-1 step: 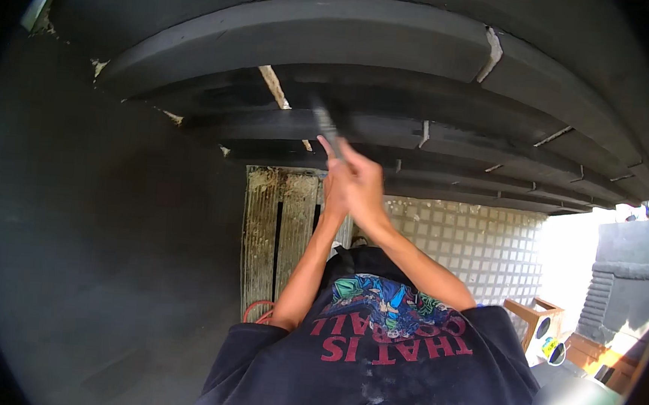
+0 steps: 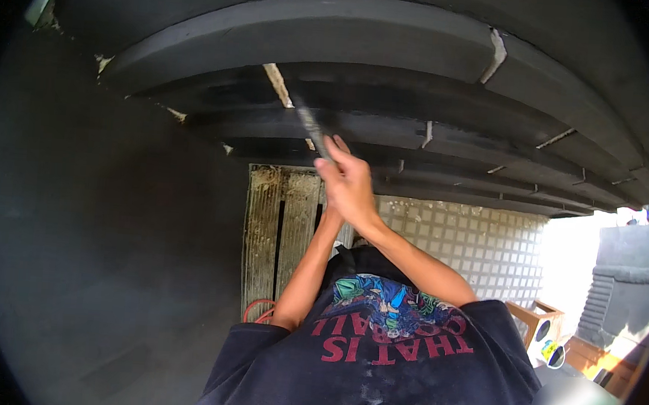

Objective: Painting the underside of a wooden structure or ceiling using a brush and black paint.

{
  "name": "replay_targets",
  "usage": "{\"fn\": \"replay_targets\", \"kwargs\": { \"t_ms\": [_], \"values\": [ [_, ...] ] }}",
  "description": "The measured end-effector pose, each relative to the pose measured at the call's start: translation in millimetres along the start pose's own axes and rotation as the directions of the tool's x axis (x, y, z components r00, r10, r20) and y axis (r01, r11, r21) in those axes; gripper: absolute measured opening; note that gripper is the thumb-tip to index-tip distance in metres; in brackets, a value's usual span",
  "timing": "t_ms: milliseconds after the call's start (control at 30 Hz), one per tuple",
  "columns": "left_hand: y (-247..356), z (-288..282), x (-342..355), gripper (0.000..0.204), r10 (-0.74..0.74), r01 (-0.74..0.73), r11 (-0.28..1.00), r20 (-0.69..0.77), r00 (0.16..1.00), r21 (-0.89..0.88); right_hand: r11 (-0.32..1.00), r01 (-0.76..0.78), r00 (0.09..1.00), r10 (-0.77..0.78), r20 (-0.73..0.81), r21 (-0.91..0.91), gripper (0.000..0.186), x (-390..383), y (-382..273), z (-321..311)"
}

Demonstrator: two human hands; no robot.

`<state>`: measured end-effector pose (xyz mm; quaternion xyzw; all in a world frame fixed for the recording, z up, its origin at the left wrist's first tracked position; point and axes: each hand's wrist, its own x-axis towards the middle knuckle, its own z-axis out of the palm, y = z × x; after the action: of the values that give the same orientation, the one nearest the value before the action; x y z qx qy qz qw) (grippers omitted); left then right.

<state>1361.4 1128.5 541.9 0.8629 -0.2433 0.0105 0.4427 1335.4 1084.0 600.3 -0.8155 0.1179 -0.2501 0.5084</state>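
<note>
My right hand [image 2: 350, 183] is closed round the lower end of a narrow grey tool [image 2: 309, 126], its thumb on one side and fingers on the other. The tool is smeared by motion, so its exact kind does not show. It slants up and to the left, its tip close to a pale filled joint [image 2: 278, 85] between dark grey slabs. My left hand [image 2: 330, 209] is close behind the right at the wrist. Its fingers are hidden, and whether it also grips the tool cannot be seen.
Dark stepped slabs [image 2: 395, 53] with several pale joints curve across the top. A dark wall [image 2: 110, 248] fills the left. Worn boards [image 2: 262, 228] lie beneath my arms, beside a tiled surface [image 2: 457, 238]. At lower right are a wooden box [image 2: 531, 318] and a small bucket [image 2: 553, 354].
The tool's tip has swung slightly left and down toward the pale joint. My right hand has turned and now covers more of my left hand.
</note>
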Motion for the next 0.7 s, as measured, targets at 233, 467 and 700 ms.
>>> {"fn": "replay_targets", "kwargs": {
  "t_ms": [233, 467, 700],
  "values": [
    [-28.6, 14.8, 2.0, 0.107, 0.251, -0.250, 0.968, -0.169, 0.953, 0.030, 0.564, -0.536, 0.844, 0.381, 0.378, 0.627, 0.057, 34.3, -33.8, -12.5],
    [-3.6, -11.5, 6.0, 0.104, -0.108, 0.103, 0.994, 0.142, 0.984, 0.041, 0.551, -0.466, 0.806, 0.587, 0.075, 0.692, 0.060, -2.0, 11.5, -119.1],
    [4.7, 0.3, 0.7, 0.102, -0.137, 0.131, 0.987, 0.059, 0.989, 0.091, 0.658, -0.152, 0.775, 0.543, -0.324, 0.738, 0.019, -43.5, 38.5, -251.7]
  ]
}}
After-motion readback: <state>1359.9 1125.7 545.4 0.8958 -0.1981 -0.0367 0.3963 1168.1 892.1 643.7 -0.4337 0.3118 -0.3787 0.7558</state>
